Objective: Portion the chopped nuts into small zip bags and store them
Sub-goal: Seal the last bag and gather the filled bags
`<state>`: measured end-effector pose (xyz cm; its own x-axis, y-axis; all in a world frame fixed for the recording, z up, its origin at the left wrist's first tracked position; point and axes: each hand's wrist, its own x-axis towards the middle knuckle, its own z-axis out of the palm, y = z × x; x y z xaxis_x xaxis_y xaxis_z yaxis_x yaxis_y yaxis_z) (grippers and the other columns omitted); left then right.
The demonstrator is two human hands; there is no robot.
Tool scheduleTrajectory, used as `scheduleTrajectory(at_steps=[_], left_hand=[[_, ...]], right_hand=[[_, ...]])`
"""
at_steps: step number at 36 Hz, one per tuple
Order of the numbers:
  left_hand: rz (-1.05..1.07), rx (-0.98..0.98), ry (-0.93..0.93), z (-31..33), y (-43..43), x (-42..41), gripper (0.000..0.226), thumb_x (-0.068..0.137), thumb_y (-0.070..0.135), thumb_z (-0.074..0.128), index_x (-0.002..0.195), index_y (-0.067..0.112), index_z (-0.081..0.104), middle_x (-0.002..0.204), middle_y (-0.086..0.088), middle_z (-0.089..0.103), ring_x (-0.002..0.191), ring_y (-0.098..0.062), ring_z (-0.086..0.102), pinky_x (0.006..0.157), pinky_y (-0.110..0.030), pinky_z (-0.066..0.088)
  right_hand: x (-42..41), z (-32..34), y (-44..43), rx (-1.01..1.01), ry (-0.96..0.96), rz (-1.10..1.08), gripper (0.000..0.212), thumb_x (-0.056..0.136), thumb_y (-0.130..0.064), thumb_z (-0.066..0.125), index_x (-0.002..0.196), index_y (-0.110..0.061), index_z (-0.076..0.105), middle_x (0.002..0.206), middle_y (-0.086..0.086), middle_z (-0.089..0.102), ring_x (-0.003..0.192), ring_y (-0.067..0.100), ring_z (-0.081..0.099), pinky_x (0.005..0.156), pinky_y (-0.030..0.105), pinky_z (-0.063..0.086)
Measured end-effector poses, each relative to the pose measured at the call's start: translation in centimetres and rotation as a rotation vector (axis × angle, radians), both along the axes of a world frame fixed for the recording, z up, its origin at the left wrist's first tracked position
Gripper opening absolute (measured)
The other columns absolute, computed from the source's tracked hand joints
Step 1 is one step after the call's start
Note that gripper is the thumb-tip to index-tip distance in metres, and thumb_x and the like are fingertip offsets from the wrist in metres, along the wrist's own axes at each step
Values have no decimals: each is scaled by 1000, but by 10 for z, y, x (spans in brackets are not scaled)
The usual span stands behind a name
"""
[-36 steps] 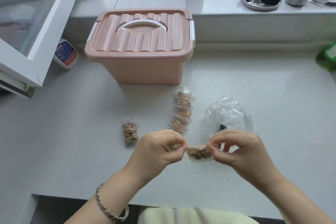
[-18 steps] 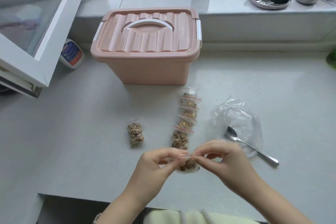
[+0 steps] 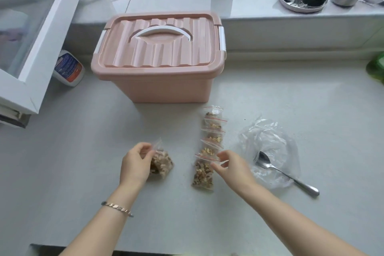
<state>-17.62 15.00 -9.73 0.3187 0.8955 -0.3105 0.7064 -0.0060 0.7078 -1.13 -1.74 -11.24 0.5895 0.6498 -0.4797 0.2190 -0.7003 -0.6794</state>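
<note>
On the table (image 3: pixel 83 172), the left hand (image 3: pixel 136 163) fingers grasp a nut bag (image 3: pixel 163 163), while the right hand (image 3: pixel 233 167) fingers, released, touch the bag row (image 3: pixel 211 143).

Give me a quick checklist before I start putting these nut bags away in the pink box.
1. Box open: not ok. The pink box has its lid on, handle folded flat.
2. Side clips released: cannot tell.
3. Bags sealed: cannot tell; the row of zip bags shows red strips, closure unclear.
4. Hands free: not ok. The left hand grips a filled bag; the right hand touches the nearest bag in the row.
5. Spoon out of the way: ok, lying on the crumpled clear plastic, right of the row.
</note>
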Motion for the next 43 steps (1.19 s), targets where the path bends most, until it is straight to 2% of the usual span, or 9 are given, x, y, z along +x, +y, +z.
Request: scheduleTrajectory(at_steps=[5, 9, 16, 19, 23, 30, 35, 39, 43], left_hand=[[-111, 252, 130, 12, -17, 4, 39, 84, 1, 57, 121, 11, 55, 123, -7, 51, 118, -25, 44, 98, -29, 34], [-211, 240, -30, 25, -44, 11, 37, 82, 1, 62, 116, 13, 57, 115, 3, 52, 115, -16, 47, 97, -17, 31], [-500, -57, -123, 22, -76, 33, 56, 76, 21, 73, 124, 34, 47, 118, 24, 49, 110, 6, 46, 88, -5, 35], [-578, -41, -95, 17, -86, 40, 40, 77, 23, 72, 114, 31, 60, 110, 22, 57, 103, 6, 50, 85, -9, 38], [-487, -20, -175, 7, -101, 43, 6, 76, 15, 72, 79, 20, 72, 82, 10, 67, 84, -3, 57, 65, -13, 40], [-579, 62, -97, -13, -127, 35, 7, 76, 18, 61, 80, 16, 67, 82, 1, 64, 84, -4, 50, 72, -20, 41], [-368, -217, -136, -6, -131, 41, 27, 76, 12, 73, 85, 34, 61, 101, 1, 53, 80, 10, 56, 71, 0, 36], [-226, -422, -200, -5, -130, 45, 16, 69, 16, 80, 72, 27, 70, 100, 2, 56, 92, -10, 56, 72, -5, 40], [-150, -589, -298, 3, -126, 45, 10, 73, 3, 74, 81, 8, 73, 93, 5, 66, 84, -8, 65, 75, -18, 49]], right_hand=[[-2, -4, 7, 3, 3, -44, 13, 85, -30, 63, 93, -20, 59, 89, -6, 61, 85, 14, 59, 77, 29, 47], [-1, -1, 2, 53, 9, -20, 14, 86, -24, 64, 73, -24, 60, 70, -14, 57, 72, 7, 56, 66, 21, 42], [-3, 15, -22, 248, 17, 61, 25, 82, -12, 67, 69, -31, 59, 71, -14, 64, 69, 0, 58, 65, 8, 41], [-3, 20, -34, 316, 5, 70, 24, 82, -8, 67, 71, -29, 61, 72, -14, 65, 73, -1, 61, 66, 9, 43], [-7, 16, -49, 354, -39, 96, 7, 83, -9, 66, 81, -15, 68, 79, -12, 68, 82, 5, 62, 71, 13, 47], [-23, -15, -64, 263, -73, 121, 19, 77, -13, 73, 94, -20, 68, 85, -17, 60, 80, -1, 58, 66, 8, 44], [-24, -21, -65, 246, -41, 35, 11, 76, -10, 74, 81, -19, 72, 82, -12, 64, 89, 2, 59, 63, 9, 42], [-18, -9, -64, 206, 80, -50, 27, 76, -11, 74, 64, -33, 62, 70, -12, 66, 71, -2, 61, 64, 15, 46], [-14, 11, -62, 218, 167, -52, 28, 76, -8, 73, 60, -27, 62, 60, -12, 63, 57, -3, 59, 58, 11, 43]])
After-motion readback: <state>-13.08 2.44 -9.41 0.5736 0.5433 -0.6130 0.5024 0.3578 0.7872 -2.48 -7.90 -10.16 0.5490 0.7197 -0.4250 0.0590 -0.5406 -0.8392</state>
